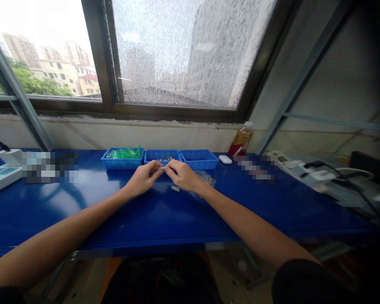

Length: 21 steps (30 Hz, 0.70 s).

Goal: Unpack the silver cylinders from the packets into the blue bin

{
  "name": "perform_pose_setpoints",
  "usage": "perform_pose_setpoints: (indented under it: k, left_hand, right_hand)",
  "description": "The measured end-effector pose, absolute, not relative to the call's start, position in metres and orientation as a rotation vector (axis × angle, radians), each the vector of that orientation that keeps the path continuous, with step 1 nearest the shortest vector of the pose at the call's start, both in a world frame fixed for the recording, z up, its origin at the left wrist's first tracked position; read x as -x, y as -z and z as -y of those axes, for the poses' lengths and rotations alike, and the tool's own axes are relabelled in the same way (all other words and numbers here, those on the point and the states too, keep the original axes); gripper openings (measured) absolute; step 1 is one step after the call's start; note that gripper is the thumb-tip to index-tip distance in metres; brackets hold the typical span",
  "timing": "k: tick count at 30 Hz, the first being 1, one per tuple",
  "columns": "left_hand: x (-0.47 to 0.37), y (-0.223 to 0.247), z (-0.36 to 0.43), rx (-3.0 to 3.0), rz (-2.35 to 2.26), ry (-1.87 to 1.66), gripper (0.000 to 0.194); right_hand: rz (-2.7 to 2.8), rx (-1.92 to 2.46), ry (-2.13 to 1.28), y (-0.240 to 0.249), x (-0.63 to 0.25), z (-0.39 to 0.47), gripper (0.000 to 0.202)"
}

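My left hand (145, 176) and my right hand (184, 175) meet above the blue table, in front of the bins. Between their fingertips is a small, pale, thin piece (162, 168), pinched from both sides. Its kind is too small to make out. On the table just below my right hand lies a small whitish block (175, 188). A clear plastic bag (206, 178) with small contents lies partly behind my right hand and wrist. The middle blue bin (162, 154), just beyond my fingers, holds small metallic-looking parts.
The left blue bin (123, 162) holds green pieces; the right blue bin (199, 158) stands beside the middle one. A white rounded case (225, 159) and a drink bottle (240, 140) are at the back right. Power strips with cables (319, 176) lie far right, and a white box (4, 175) left.
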<state>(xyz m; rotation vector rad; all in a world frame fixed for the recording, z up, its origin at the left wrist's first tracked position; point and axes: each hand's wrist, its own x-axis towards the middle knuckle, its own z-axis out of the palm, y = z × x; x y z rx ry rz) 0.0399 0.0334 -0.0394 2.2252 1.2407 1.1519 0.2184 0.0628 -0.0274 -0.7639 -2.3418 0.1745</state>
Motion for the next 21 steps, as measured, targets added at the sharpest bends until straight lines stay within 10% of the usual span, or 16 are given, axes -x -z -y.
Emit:
perform_pose_setpoints:
  k: [10,21]
  left_hand:
    - [-0.039,0.041,-0.036,-2.123,-1.205,-0.973,0.049]
    - [-0.058,0.044,-0.019,-2.707,-1.224,-0.484,0.023]
  right_hand:
    - [2.398,0.715,0.113,0.017,-0.220,-0.055,0.010]
    - [2.110,1.125,0.261,0.036,-0.244,-0.104,0.019]
